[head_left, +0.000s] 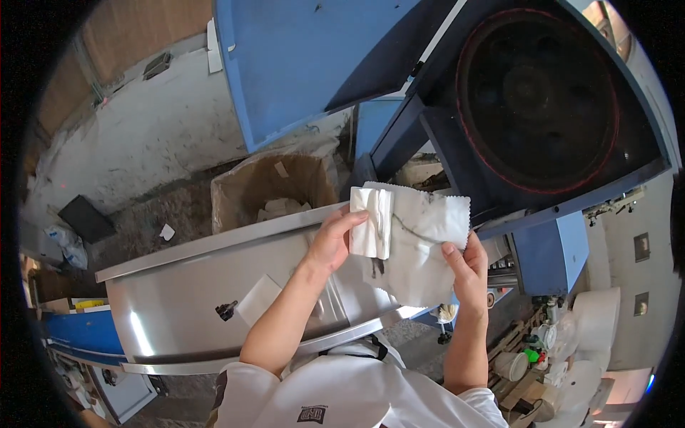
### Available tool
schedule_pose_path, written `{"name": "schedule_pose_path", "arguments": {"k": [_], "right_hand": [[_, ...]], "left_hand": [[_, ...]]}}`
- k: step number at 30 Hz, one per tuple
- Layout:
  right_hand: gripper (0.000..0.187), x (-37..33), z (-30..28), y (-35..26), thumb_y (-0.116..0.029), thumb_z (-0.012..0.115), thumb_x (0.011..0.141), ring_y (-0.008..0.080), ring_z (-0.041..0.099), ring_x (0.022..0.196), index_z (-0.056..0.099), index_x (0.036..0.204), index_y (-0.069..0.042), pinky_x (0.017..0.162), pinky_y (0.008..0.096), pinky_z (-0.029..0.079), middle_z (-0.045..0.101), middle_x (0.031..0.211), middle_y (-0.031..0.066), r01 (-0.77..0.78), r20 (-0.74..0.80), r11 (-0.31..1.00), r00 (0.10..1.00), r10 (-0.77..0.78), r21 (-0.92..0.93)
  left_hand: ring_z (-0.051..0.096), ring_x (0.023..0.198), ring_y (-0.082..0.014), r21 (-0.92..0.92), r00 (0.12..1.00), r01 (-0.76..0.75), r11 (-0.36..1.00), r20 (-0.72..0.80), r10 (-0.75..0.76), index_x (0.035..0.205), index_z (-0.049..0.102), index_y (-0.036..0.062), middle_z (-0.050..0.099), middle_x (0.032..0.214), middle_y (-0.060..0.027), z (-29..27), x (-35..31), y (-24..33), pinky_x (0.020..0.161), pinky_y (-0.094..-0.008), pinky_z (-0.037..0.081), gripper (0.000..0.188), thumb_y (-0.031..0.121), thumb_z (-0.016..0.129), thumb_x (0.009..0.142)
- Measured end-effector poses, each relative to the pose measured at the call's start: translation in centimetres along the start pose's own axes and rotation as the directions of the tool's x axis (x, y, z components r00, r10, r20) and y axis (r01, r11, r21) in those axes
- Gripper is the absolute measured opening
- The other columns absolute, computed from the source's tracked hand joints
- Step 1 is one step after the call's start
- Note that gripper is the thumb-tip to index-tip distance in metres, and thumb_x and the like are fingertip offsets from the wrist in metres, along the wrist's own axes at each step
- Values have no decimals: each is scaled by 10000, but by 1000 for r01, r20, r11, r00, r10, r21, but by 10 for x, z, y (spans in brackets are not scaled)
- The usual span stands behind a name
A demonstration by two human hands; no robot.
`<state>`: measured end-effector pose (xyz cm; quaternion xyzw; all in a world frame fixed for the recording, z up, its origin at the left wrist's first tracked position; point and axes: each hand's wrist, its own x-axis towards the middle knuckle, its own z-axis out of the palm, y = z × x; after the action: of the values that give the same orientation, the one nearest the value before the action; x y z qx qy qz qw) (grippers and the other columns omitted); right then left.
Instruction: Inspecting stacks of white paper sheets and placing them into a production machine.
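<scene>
My left hand (pixel 334 235) is closed on a folded wad of white cloth (pixel 371 222), thumb on top. From that wad spreads a white cloth (pixel 421 246) with zigzag-cut edges and dark smudges, held up in front of my chest. At its right edge my right hand (pixel 469 267) pinches it between thumb and fingers. Whether the wad and the spread part are one piece, I cannot tell. Below my hands lies a stainless steel table (pixel 193 299), with a white sheet (pixel 259 299) and a black knob (pixel 226 311) on it.
Behind the table stands a large cardboard box (pixel 235 189) lined with plastic, holding white scraps. A blue machine with an open door panel (pixel 307 64) and a big dark wheel (pixel 539 100) rises ahead and to the right. White rolls (pixel 596 321) and clutter stand at the lower right.
</scene>
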<state>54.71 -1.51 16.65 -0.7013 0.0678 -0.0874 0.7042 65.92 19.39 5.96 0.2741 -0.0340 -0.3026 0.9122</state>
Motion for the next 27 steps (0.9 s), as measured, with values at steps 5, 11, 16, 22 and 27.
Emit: {"name": "schedule_pose_path", "arguments": {"k": [5,11,16,22,27], "right_hand": [[346,1,-4,5,-118,639,950,127,586,1056,537,1250,23,931,281,448,646,1174,77,27,-2,999,1000,-27,-34],[377,3,-7,5,-111,622,954,130,583,1061,524,1289,32,936,282,442,643,1185,82,32,1,998,999,-32,-53],[413,5,-26,10,-167,589,965,157,594,1094,521,1315,42,966,297,440,641,1206,97,132,69,990,989,-129,-40],[813,25,-64,-15,-636,487,930,212,581,1156,525,1328,72,1001,329,439,622,1250,144,-96,315,987,948,52,126],[439,37,-48,-50,-185,611,950,149,603,1049,541,1292,81,919,289,471,651,1155,101,-72,395,962,901,177,-265]], "left_hand": [[662,930,-127,133,997,-77,988,21,75,1184,596,-5,681,1060,-67,8,3,15,836,-283,528,324,174,628,916],[653,915,-114,218,995,-91,972,-19,97,1166,602,-16,680,1037,-65,13,7,28,814,-265,517,313,163,648,914],[645,899,-109,321,994,-110,941,12,112,1131,619,-21,681,1014,-69,30,8,39,803,-261,512,294,145,678,896],[624,887,-90,528,981,-124,840,192,24,1085,653,-2,676,990,-38,61,0,51,805,-251,494,265,123,731,864],[608,924,-83,644,968,-99,759,239,-76,1167,632,-30,674,1037,-42,77,-4,49,817,-252,488,377,157,752,863]]}}
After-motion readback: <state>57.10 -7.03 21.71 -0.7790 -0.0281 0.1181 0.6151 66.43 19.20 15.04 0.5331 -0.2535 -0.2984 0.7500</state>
